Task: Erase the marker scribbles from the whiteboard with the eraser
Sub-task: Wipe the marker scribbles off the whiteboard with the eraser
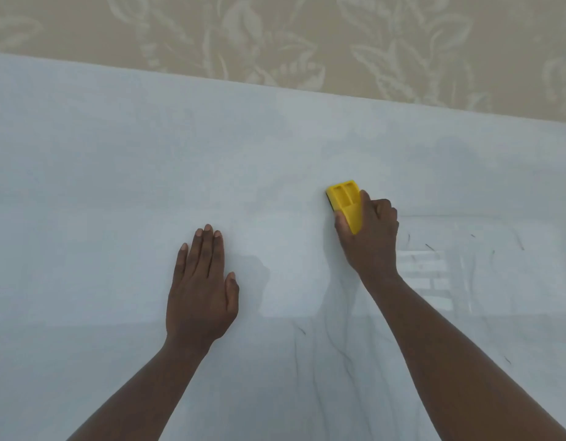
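Observation:
A large whiteboard (116, 173) fills most of the view and lies flat in front of me. My right hand (372, 237) grips a yellow eraser (347, 203) and holds it down on the board right of centre. My left hand (202, 281) rests flat on the board with straight fingers, left of the eraser. Faint smeared marker traces (335, 348) run below my right hand. A few short dark marker flecks (429, 247) lie to its right.
Beyond the whiteboard's far edge lies a beige cloth with a pale leaf pattern (307, 39). A bright window reflection (424, 278) shows on the board right of my right wrist.

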